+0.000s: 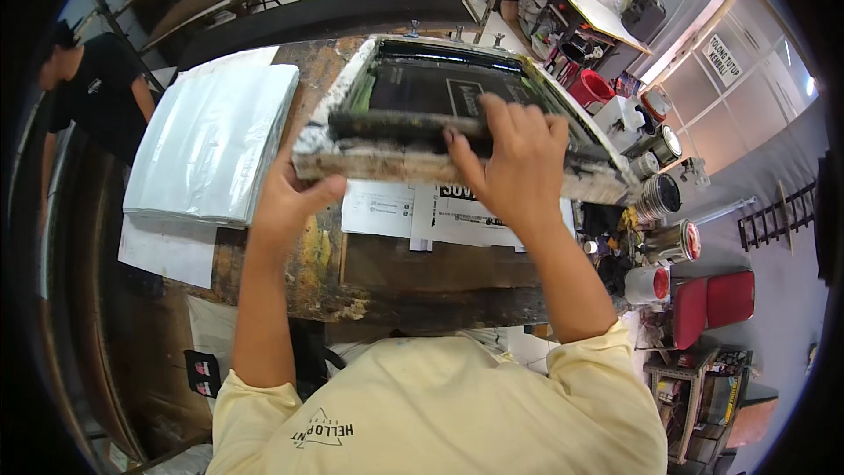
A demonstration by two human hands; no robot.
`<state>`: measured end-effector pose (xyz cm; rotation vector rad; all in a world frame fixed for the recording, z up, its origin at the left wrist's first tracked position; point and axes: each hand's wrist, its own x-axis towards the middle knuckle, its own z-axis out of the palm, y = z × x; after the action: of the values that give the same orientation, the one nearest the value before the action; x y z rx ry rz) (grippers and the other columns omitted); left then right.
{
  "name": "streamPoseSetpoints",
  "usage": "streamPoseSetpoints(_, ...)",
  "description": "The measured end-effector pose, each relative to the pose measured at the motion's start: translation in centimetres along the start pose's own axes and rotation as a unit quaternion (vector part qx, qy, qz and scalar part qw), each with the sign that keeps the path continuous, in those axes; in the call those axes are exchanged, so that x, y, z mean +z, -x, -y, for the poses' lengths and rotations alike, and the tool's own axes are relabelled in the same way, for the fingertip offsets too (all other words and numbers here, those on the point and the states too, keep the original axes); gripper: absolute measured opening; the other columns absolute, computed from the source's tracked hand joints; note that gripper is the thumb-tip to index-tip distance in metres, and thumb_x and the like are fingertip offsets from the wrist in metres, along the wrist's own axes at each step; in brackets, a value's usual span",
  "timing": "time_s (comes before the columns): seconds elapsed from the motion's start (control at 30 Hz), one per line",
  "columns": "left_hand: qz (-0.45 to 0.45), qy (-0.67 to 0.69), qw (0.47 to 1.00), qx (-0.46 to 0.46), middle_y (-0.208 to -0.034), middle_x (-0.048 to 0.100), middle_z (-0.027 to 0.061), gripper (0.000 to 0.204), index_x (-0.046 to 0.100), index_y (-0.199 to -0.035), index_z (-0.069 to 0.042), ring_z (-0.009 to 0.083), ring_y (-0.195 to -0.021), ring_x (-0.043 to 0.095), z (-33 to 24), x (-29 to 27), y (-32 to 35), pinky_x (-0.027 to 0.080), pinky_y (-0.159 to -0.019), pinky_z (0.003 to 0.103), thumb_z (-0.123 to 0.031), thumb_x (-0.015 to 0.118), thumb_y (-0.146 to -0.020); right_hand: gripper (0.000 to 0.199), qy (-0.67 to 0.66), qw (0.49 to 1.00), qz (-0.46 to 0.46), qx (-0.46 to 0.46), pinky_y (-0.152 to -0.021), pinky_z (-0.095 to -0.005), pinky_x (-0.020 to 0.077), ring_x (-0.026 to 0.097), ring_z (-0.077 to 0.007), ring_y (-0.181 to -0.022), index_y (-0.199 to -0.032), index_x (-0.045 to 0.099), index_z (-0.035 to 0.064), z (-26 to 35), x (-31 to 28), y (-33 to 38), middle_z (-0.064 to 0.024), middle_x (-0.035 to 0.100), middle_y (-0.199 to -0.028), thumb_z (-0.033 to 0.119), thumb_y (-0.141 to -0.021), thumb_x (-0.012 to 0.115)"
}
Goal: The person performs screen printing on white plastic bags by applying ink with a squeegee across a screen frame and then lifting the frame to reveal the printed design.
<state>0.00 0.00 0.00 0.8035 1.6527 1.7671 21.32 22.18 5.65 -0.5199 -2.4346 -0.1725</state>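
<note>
A screen printing frame (387, 167) with dark mesh sits tilted over the workbench, its near edge raised. Under that edge lie printed white sheets (378, 208). My left hand (290, 202) grips the frame's near left corner, thumb pointing inward. Across the near part of the screen lies a dark, ink-stained squeegee (396, 129), slightly blurred. My right hand (519, 158) is closed over its right part, thumb on the near side and fingers reaching over. Dark ink (457, 57) gleams along the screen's far end.
A thick stack of white sheets (211, 141) rests on the bench (308, 277) to the left. Paint cans and a red bucket (591, 88) crowd the right side. Red chairs (730, 299) stand beyond. Another person (97, 88) is at the far left, beside long dark tables.
</note>
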Motion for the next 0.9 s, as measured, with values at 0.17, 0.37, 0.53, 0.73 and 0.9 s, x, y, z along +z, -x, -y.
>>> streamPoseSetpoints(0.17, -0.090, -0.124, 0.988, -0.001, -0.119, 0.079, 0.0133, 0.088, 0.067, -0.137, 0.002, 0.0236, -0.107, 0.075, 7.1, 1.6, 2.7, 0.058, -0.099, 0.040, -0.026, 0.108, -0.065, 0.066, -0.028, 0.996, 0.086, -0.023, -0.090, -0.0434, 0.0402, 0.060, -0.0291, -0.101, -0.136, 0.067, 0.0019, -0.2, 1.9, 4.5, -0.0097, 0.064, -0.104, 0.044, -0.088, 0.084)
streamPoseSetpoints(0.37, -0.114, -0.163, 0.978, 0.069, -0.124, 0.075, 0.0176, 0.091, 0.067, -0.135, 0.003, 0.0303, -0.119, 0.068, 15.3, 0.5, 4.1, 0.052, -0.108, 0.045, -0.030, 0.109, -0.062, 0.043, -0.096, 0.966, 0.232, -0.062, -0.095, -0.0491, 0.0501, 0.066, -0.0331, -0.112, -0.132, 0.073, 0.0141, -1.6, 5.9, 6.3, -0.0109, 0.071, -0.117, 0.026, -0.091, 0.082)
streamPoseSetpoints(0.53, -0.178, -0.279, 0.940, 0.081, -0.132, 0.071, 0.0189, 0.121, 0.059, -0.151, 0.002, 0.0383, -0.122, 0.058, 19.9, 0.6, 5.4, 0.046, -0.109, 0.050, -0.042, 0.111, -0.051, 0.044, -0.159, 0.956, 0.239, -0.060, -0.095, -0.0470, 0.0571, 0.072, -0.0364, -0.107, -0.133, 0.073, 0.0139, -4.2, 5.8, 5.8, -0.0111, 0.077, -0.115, 0.015, -0.090, 0.079)
streamPoseSetpoints(0.73, -0.132, -0.314, 0.935, 0.097, -0.128, 0.071, 0.0153, 0.129, 0.057, -0.153, 0.002, 0.0363, -0.115, 0.057, 20.5, -0.4, 5.7, 0.047, -0.105, 0.050, -0.048, 0.110, -0.046, 0.038, -0.152, 0.978, 0.122, -0.079, -0.094, -0.0517, 0.0574, 0.073, -0.0392, -0.108, -0.130, 0.074, 0.0128, -11.7, 14.8, -3.9, -0.0148, 0.079, -0.116, 0.012, -0.092, 0.074)
streamPoseSetpoints(0.9, -0.126, -0.331, 0.930, 0.096, -0.124, 0.072, 0.0133, 0.134, 0.058, -0.151, 0.004, 0.0345, -0.111, 0.057, 19.1, -0.2, 5.7, 0.047, -0.102, 0.050, -0.057, 0.108, -0.043, 0.038, -0.111, 0.978, 0.162, -0.072, -0.094, -0.0530, 0.0575, 0.073, -0.0398, -0.108, -0.130, 0.075, 0.0145, -17.2, 24.6, -11.7, -0.0144, 0.079, -0.114, 0.016, -0.092, 0.074)
